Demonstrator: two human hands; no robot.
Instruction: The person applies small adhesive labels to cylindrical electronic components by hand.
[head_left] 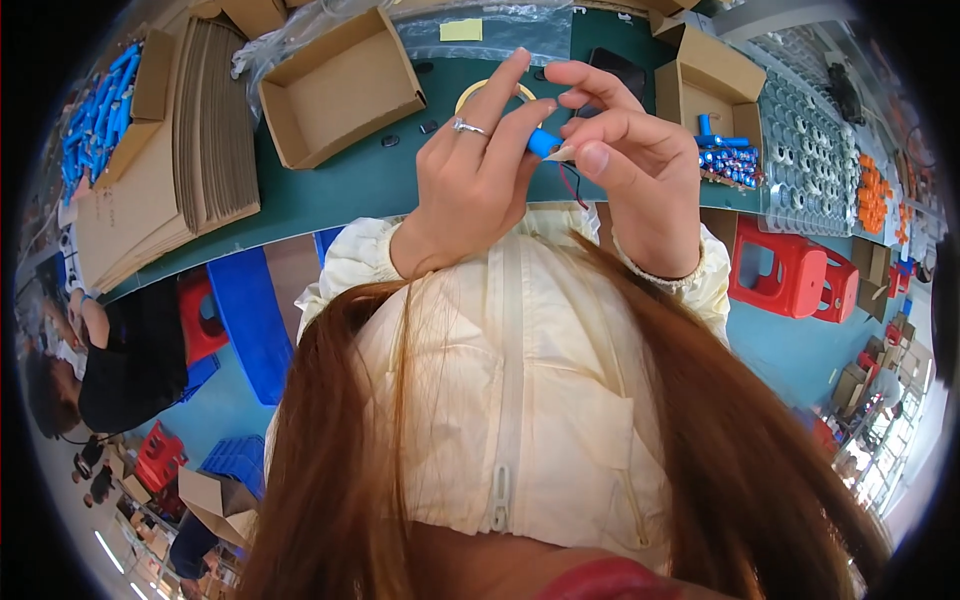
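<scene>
Over the near edge of the green work table, my two hands are held close together. My left hand [470,165] wears a ring and grips a small blue cylindrical battery [543,142] between thumb and fingers. Thin red and dark wires [570,184] hang below the battery. My right hand [645,165] has its thumb and forefinger pinched at the battery's right end, on a small pale pointed strip [562,153], perhaps tape. Its other fingers are curled and raised. Behind my fingers lies a yellowish tape roll [466,98], partly hidden.
An open cardboard box [340,95] and stacked flat cardboard [215,130] stand left, beside a box of blue batteries [100,115]. Another battery box [725,155], clear plastic trays [805,150] and orange parts [873,195] sit right. Red stools [778,268] and a person [130,350] are nearby.
</scene>
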